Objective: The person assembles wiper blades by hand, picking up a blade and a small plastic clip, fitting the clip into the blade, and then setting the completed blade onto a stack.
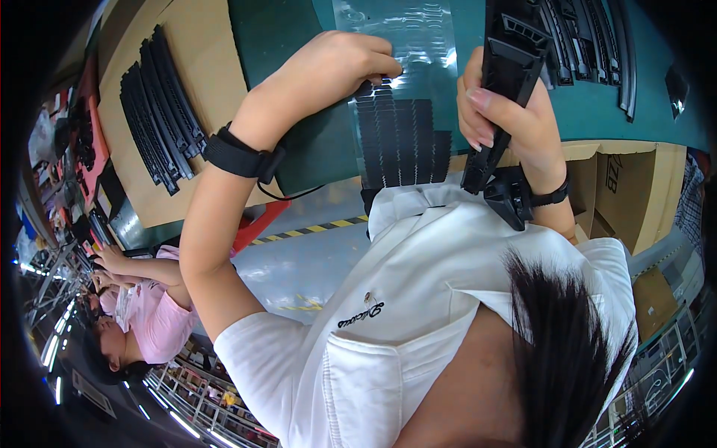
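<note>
My left hand (pixel 351 58) is bent down over a clear plastic sheet (pixel 426 52), its fingers curled together at the top edge of several black strips (pixel 396 142) that lie side by side on it. What the fingertips pinch, if anything, is hidden. My right hand (pixel 515 119) is wrapped round a long black plastic part (pixel 515 56) with a ribbed, framed opening, held tilted beside the sheet. The thumb presses across its front. Part of it runs out of the picture at the top.
Curved black plastic strips (pixel 160 112) lie in a row on cardboard (pixel 123 97) at left. More curved black parts (pixel 590 45) lie on the green table (pixel 582 112) at right. An open cardboard box (pixel 635 194) stands near the right forearm. A person in pink (pixel 160 321) sits at far left.
</note>
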